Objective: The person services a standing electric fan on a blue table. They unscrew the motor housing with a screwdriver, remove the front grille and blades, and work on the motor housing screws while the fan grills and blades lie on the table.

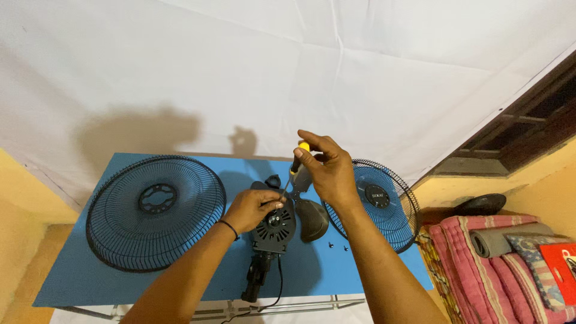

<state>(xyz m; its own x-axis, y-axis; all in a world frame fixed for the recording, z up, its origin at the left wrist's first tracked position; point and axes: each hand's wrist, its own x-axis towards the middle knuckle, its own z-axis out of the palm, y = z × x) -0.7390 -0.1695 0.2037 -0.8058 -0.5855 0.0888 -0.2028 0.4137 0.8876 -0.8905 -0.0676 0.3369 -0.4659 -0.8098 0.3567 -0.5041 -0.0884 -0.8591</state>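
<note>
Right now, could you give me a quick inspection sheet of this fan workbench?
Surface: blue table, white sheet behind.
Job's things: black fan motor housing; yellow-handled screwdriver upright over it.
Clutter: rear grille left; front grille right; dark motor cover; loose screws.
Hands: left hand steadies the housing; right hand grips the screwdriver.
Cables: black cord hanging off the front edge.
Surroundings: folded blankets right; yellow wall.

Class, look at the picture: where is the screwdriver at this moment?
The screwdriver stands near the centre of the head view, gripped by the right hand, its tip down at the fan motor steadied by the left hand.
</note>
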